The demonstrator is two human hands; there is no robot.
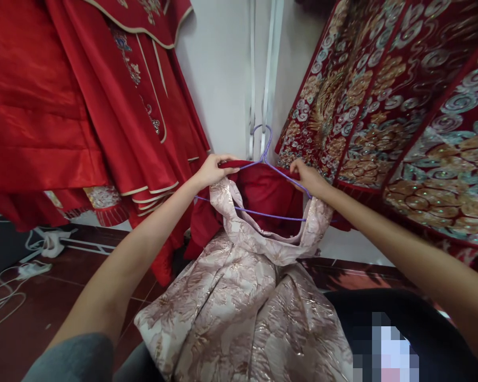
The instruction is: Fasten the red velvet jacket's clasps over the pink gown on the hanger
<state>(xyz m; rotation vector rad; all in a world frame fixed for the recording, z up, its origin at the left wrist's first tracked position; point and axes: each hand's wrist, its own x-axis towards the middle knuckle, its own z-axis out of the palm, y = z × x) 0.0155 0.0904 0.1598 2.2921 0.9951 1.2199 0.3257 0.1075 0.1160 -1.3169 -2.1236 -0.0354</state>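
A purple hanger (281, 174) hangs by its hook in front of me, with dark red cloth (258, 185) behind it. The pale pink brocade dress (227, 297) drapes from the hanger, its neckline wide and its shoulders at either end. My left hand (215, 171) pinches the upper left edge of the red cloth, beside the dress's left shoulder. At the other end my right hand (313, 181) is closed with bent fingers at the red cloth's right edge, against the hanger arm and above the dress's right shoulder. The fabric under both palms is partly hidden.
Red garments with cream trim (143, 106) hang on the left. A heavily embroidered red garment (366, 116) hangs on the right. White metal uprights (267, 69) stand behind the hanger. White cables (8, 297) and a power strip (34, 269) lie on the tiled floor (71, 302).
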